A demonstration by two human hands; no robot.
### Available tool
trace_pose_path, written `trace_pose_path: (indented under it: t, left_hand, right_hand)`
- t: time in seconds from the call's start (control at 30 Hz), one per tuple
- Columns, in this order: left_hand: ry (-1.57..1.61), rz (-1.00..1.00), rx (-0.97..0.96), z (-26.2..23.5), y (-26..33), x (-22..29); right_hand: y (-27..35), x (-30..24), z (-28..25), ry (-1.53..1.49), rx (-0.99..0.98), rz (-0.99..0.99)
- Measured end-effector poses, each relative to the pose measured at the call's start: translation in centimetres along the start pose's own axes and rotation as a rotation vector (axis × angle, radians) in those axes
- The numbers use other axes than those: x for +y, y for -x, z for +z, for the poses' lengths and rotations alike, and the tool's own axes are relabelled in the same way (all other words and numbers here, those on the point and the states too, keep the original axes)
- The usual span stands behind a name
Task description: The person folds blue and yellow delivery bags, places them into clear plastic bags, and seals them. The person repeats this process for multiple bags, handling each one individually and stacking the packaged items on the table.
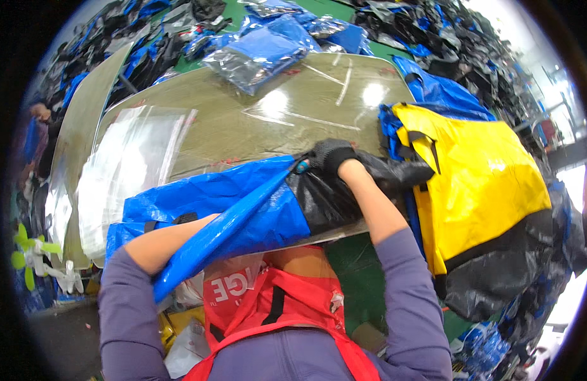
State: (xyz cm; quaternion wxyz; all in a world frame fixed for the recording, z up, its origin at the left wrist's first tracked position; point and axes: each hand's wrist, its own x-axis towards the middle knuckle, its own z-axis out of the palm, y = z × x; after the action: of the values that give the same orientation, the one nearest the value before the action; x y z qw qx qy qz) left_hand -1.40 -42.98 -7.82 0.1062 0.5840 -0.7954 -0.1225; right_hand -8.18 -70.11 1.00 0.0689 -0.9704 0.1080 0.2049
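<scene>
A blue and black bag (242, 197) of shiny coated fabric lies across the front of the table, its blue side folded over at an angle. My right hand (334, 156), in a dark grey knit glove, is closed on the bag's black part near the seam with the blue. My left forearm (169, 244) runs under the blue fold, which hides that hand. A small turquoise spot and a bit of skin show beside the right glove; whose fingertip it is I cannot tell. A yellow and black bag (484, 178) lies at the right.
Clear plastic sleeves (131, 159) lie stacked on the table (230, 127) at the left. Blue bags packed in clear plastic (261, 54) sit at its far edge. Heaps of blue and black bags (433, 38) surround it. A small green fan (30, 251) is at the far left.
</scene>
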Motion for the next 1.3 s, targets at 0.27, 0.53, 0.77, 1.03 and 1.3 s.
trace_pose_path:
  t: [0.27,0.53,0.77,1.03,1.3]
  left_hand:
    - [1.217,-1.277,0.215,-9.3,31.2,5.0]
    - [-0.015,-1.177,1.322,6.9,37.4,9.2]
    - [0.315,-1.78,0.741,-2.6,32.4,5.9]
    - [-0.617,-1.135,0.276,-5.7,25.6,3.7]
    - [-0.308,-0.926,0.489,-11.2,3.2,6.2]
  right_hand:
    - [-1.8,2.7,3.0,-0.085,0.062,0.051]
    - [-1.0,0.7,2.0,-0.027,0.03,0.25]
    - [2.1,-1.4,3.1,0.081,0.329,0.223]
    - [2.8,-1.2,5.8,-0.024,0.291,0.298]
    - [3.1,-3.2,4.4,-0.014,0.31,0.257]
